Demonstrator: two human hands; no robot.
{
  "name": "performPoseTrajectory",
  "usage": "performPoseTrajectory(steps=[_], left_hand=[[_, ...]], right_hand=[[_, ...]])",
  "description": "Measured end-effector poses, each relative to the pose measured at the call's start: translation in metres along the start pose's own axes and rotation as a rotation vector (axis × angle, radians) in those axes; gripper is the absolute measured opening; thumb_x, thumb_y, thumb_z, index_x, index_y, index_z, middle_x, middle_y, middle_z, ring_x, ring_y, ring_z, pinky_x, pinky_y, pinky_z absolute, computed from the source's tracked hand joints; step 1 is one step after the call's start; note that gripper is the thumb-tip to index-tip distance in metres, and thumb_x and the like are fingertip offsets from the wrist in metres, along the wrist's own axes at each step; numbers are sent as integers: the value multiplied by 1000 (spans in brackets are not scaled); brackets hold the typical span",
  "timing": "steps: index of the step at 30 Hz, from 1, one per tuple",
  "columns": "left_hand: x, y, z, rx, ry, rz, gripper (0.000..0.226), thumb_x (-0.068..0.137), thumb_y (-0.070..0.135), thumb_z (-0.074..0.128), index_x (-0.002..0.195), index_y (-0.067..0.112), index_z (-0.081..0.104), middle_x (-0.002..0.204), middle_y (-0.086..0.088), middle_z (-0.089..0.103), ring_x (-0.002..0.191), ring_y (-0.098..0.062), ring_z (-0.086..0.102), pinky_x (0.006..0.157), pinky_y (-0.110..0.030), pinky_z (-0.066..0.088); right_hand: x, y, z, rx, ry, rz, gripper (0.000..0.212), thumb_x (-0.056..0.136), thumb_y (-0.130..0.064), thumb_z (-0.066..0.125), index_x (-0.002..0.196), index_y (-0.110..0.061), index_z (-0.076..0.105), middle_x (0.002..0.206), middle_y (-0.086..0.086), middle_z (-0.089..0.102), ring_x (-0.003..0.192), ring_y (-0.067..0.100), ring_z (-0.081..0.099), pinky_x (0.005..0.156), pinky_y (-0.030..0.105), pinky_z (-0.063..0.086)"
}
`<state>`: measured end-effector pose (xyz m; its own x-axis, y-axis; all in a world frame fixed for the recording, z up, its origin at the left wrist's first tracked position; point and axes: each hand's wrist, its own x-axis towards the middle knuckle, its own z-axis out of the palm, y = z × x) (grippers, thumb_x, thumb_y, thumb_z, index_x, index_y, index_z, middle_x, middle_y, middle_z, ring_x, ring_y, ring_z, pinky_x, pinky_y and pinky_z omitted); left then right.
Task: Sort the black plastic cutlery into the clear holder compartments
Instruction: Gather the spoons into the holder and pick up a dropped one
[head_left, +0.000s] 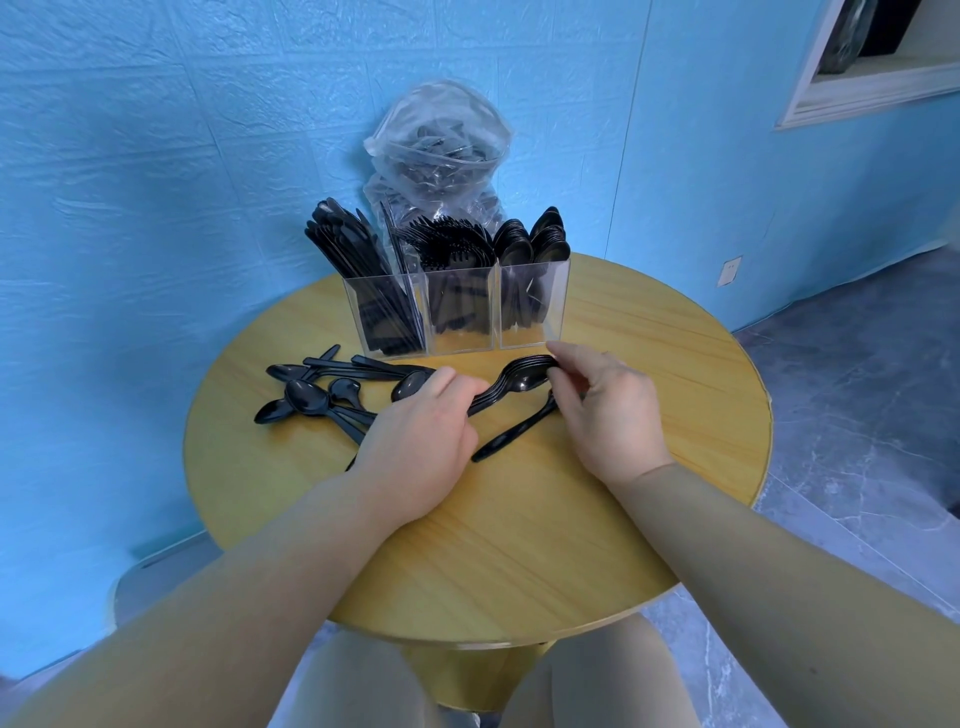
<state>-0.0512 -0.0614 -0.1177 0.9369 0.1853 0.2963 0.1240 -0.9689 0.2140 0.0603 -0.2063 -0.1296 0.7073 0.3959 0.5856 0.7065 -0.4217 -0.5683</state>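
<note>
A clear three-compartment holder (457, 332) stands at the back of the round wooden table (519, 545): knives fill the left part, forks the middle, spoons the right. My left hand (415, 441) grips the handles of a nested stack of black spoons (519, 376) just in front of the holder. My right hand (608, 410) pinches the bowl end of that stack with curled fingers. A single black spoon (514, 431) lies on the table under and between the hands. Loose spoons and knives (317, 395) lie scattered to the left.
A clear plastic bag (436, 150) with more black cutlery stands behind the holder against the blue wall. The table edge curves close on the left and right. A grey tiled floor lies to the right.
</note>
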Motion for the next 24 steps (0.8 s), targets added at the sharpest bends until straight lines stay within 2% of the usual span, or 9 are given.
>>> performPoseTrajectory(steps=[3,7,10,13,16,19,21,24], left_hand=[[0,3,-6,-42,13,8,37,96,15,39,132,17,47,113,4,55,82,-14,56,69,-31,47],[5,4,-12,135,-2,-7,33,102,31,31,128,20,48,114,4,61,98,-17,58,81,-33,45],[8,1,-17,190,-41,-34,30,102,37,26,113,19,47,96,5,57,86,-19,55,71,-35,43],[5,5,-21,136,-70,-7,25,102,37,23,99,20,40,75,8,44,72,-19,51,64,-37,44],[5,11,-27,141,-39,27,26,102,38,22,99,20,40,73,9,42,72,-20,51,65,-38,45],[7,13,-33,166,-17,57,27,102,37,21,96,19,40,71,8,42,68,-18,50,60,-36,41],[9,13,-38,166,-4,65,27,103,36,20,93,19,39,69,6,43,64,-16,49,56,-34,36],[16,15,-45,124,39,65,28,103,35,20,89,18,37,66,5,44,60,-15,48,52,-34,31]], right_hand=[[1,-2,-2,32,6,-22,28,88,-4,62,115,-8,68,105,7,71,94,20,66,85,8,36],[1,-3,-5,55,15,-62,20,86,-3,64,103,-9,71,93,2,71,77,14,63,79,11,42],[3,-9,-8,117,-29,20,23,90,-9,60,111,-14,68,95,-4,70,79,13,65,82,22,50],[5,-21,-10,175,-19,-16,30,94,-8,53,123,-12,63,109,0,69,97,14,66,90,16,45],[4,-28,-8,139,-1,-55,30,96,-5,49,123,-6,63,98,7,65,85,18,61,79,11,39],[6,-33,-14,143,-8,-33,31,95,-5,50,124,-8,62,96,4,61,82,13,55,75,9,36],[11,-39,-23,240,-51,61,33,95,-7,51,125,-14,61,96,0,62,84,10,56,76,10,40],[23,-51,-38,525,-127,261,30,96,-10,50,123,-19,60,87,-5,67,78,7,61,75,19,50]])
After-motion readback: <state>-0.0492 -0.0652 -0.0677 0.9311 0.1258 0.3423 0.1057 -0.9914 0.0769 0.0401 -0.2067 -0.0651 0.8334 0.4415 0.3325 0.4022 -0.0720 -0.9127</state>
